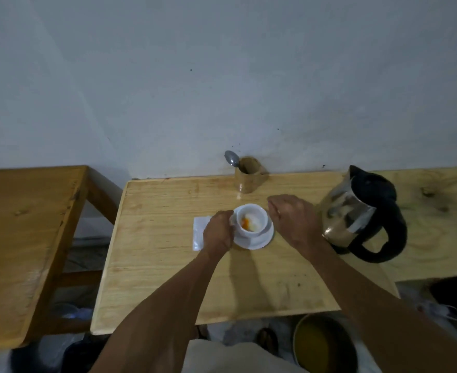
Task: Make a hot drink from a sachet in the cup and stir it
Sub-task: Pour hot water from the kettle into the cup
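Cup [250, 220] on saucer [251, 242], mid-table, orange powder inside. Left hand [218, 234] curled at cup's handle side, grip unclear. Right hand [292, 219] loosely closed beside cup, apparently empty. Powder in; next, probably hot water from kettle [361, 214] right of cup, then spoon [232, 158] behind.

Plain pale grey wall [222, 76], a few small dark specks. Light wooden table [168, 265] pushed against it; second, darker wooden table [20, 224] to the left, a third pale surface [437, 224] at right. Dim, even light. Floor cluttered, indistinct.
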